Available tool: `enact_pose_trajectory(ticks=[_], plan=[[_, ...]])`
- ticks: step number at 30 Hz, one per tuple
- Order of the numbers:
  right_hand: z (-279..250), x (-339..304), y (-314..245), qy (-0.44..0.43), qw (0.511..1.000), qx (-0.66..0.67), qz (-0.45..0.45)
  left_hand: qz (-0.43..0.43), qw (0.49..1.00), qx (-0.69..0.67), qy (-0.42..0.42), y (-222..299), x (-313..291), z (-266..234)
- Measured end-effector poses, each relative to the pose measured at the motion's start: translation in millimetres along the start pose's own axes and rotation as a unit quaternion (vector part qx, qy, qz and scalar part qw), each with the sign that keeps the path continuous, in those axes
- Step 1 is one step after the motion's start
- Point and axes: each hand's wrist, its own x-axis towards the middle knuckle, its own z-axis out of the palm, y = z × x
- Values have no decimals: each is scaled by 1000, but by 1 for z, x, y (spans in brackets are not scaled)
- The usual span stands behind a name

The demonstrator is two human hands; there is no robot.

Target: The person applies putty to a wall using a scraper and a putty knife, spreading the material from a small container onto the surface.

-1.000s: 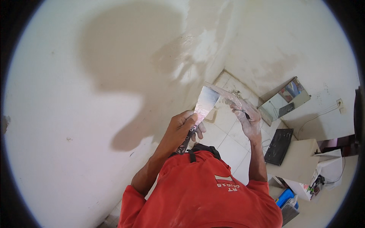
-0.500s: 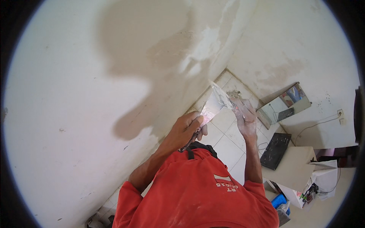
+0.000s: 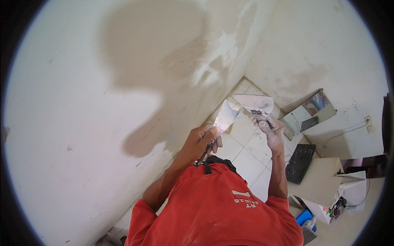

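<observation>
My left hand (image 3: pixel 202 140) grips the handle of a narrow putty knife (image 3: pixel 225 117), its putty-smeared blade pointing up and to the right. My right hand (image 3: pixel 270 128), dusted white, holds a wider putty knife (image 3: pixel 256 103) by its handle, blade flat and spread to the left. The tip of the narrow blade meets the left edge of the wide one. Both tools hang over the white tiled floor (image 3: pixel 246 158), close to the white wall (image 3: pixel 82 106) with its patched, grey-brown smears (image 3: pixel 213 61). My red shirt (image 3: pixel 217 205) fills the lower middle.
A framed mirror (image 3: pixel 308 116) leans against the far wall. A dark flat tray (image 3: pixel 300 162) lies on the tiles beside a beige board (image 3: pixel 318 180). White paper, a blue container (image 3: pixel 304 216) and a cable with a wall socket (image 3: pixel 366 120) sit at the right.
Both hands have shifted a little up and to the right, and the narrow blade has swung against the edge of the wide blade. Grips are unchanged.
</observation>
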Motion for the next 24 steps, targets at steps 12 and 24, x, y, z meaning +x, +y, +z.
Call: enact_pose_trajectory(ticks=[12,24], plan=[[9,7,2,-19,984,-151,-93,-8,999,-30,18,-2,3,-2],[-14,18,22,-21,997,-6,76,0,999,10,37,-8,8,-3]])
